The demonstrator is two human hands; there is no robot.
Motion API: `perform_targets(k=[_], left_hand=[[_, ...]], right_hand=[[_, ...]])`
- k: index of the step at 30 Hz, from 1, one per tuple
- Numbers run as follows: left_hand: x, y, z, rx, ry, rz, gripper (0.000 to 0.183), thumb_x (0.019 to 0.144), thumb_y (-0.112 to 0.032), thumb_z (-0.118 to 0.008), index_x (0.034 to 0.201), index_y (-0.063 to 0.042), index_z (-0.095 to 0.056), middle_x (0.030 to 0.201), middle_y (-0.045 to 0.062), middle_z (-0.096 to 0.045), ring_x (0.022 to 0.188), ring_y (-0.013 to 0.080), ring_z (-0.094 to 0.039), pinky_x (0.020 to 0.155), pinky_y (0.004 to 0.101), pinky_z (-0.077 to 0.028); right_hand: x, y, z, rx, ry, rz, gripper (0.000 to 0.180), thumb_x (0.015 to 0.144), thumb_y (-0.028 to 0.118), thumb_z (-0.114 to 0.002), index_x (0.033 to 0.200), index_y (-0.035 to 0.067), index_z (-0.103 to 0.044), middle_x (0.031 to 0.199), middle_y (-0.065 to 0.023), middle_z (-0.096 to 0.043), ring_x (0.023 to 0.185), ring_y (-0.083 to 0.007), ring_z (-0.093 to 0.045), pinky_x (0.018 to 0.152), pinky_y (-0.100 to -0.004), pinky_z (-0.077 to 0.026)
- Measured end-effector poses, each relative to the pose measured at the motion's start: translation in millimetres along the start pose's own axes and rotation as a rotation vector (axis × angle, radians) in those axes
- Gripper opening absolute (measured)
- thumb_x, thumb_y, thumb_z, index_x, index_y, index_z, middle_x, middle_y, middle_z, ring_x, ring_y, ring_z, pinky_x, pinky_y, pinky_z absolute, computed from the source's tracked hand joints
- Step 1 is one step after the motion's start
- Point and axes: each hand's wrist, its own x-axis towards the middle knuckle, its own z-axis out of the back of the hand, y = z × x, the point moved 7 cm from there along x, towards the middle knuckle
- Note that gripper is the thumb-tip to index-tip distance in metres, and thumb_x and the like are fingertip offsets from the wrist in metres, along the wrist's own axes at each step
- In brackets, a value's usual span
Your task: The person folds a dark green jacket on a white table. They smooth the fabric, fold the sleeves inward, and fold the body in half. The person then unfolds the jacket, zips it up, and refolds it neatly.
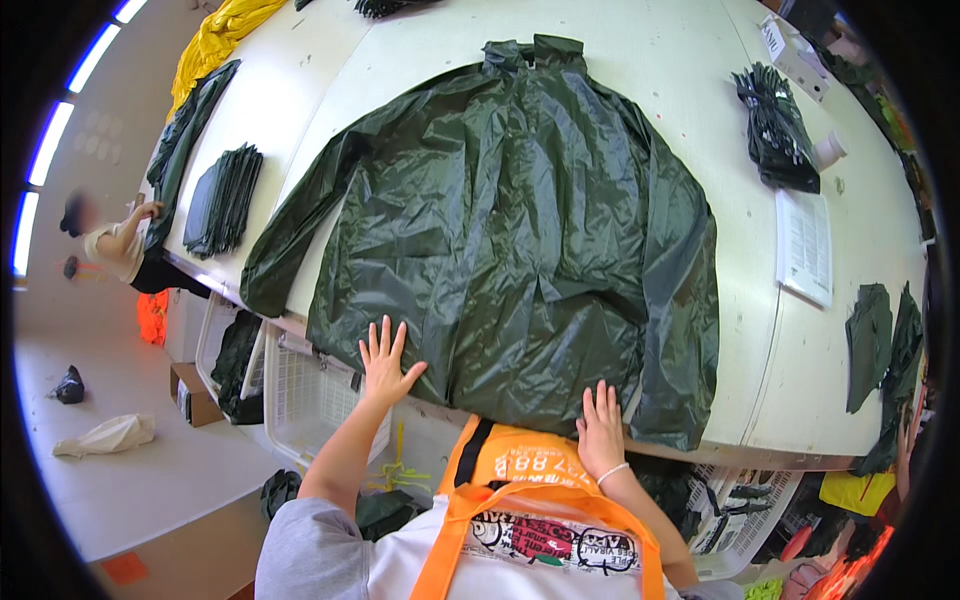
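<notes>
A dark green rain jacket (495,225) of thin shiny fabric lies spread on the white table (315,90). Its collar points to the far side and its hem reaches the near edge. The left sleeve in view (300,232) angles outward, while the right one (679,322) runs down along the body. Fingers apart, my left hand (385,364) rests flat on the hem's left part. My right hand (602,424) lies on the hem's right part near the sleeve, its fingers extended. Neither hand grasps the fabric.
A folded dark green stack (223,199) and yellow fabric (214,45) lie left. Another person (116,240) handles a dark garment there. At right are a tied dark bundle (780,127), a paper stack in plastic (804,244) and a white box (795,56). White plastic baskets (300,405) stand below the edge.
</notes>
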Motion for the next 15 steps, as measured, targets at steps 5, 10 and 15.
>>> perform_targets(k=[5, 10, 15], left_hand=[[54.3, -25.6, 5.4, -0.007, -0.093, -0.041, 0.083, 0.073, -0.048, -0.066, 0.144, -0.019, -0.032, 0.154, 0.011, -0.017, 0.139, 0.0399, -0.015, 0.107, 0.0617, -0.012], [222.9, -95.4, 12.6, -0.019, -0.293, -0.099, 0.079, 0.078, -0.052, -0.06, 0.144, -0.02, -0.032, 0.153, 0.01, -0.021, 0.138, 0.0385, -0.018, 0.107, 0.0629, -0.014], [369.5, -123.5, 14.4, -0.171, -0.469, -0.258, 0.073, 0.081, -0.059, -0.057, 0.137, -0.014, -0.044, 0.146, 0.014, -0.035, 0.137, 0.0355, -0.026, 0.11, 0.0559, -0.016]], right_hand=[[35.7, 6.4, 7.7, -0.208, -0.182, -0.145, 0.057, 0.091, 0.019, -0.051, 0.143, 0.007, -0.031, 0.152, -0.0147, -0.019, 0.141, -0.0328, -0.016, 0.113, -0.0515, -0.014], [180.0, -52.7, 101.8, -0.404, -0.431, -0.191, 0.058, 0.091, 0.013, -0.049, 0.145, 0.013, -0.027, 0.153, -0.0123, -0.019, 0.14, -0.0311, -0.018, 0.111, -0.0525, -0.017], [301.2, -107.9, 166.6, -0.552, -0.625, -0.273, 0.051, 0.093, 0.016, -0.046, 0.143, 0.015, -0.032, 0.149, -0.0128, -0.028, 0.138, -0.0303, -0.024, 0.11, -0.0512, -0.022]])
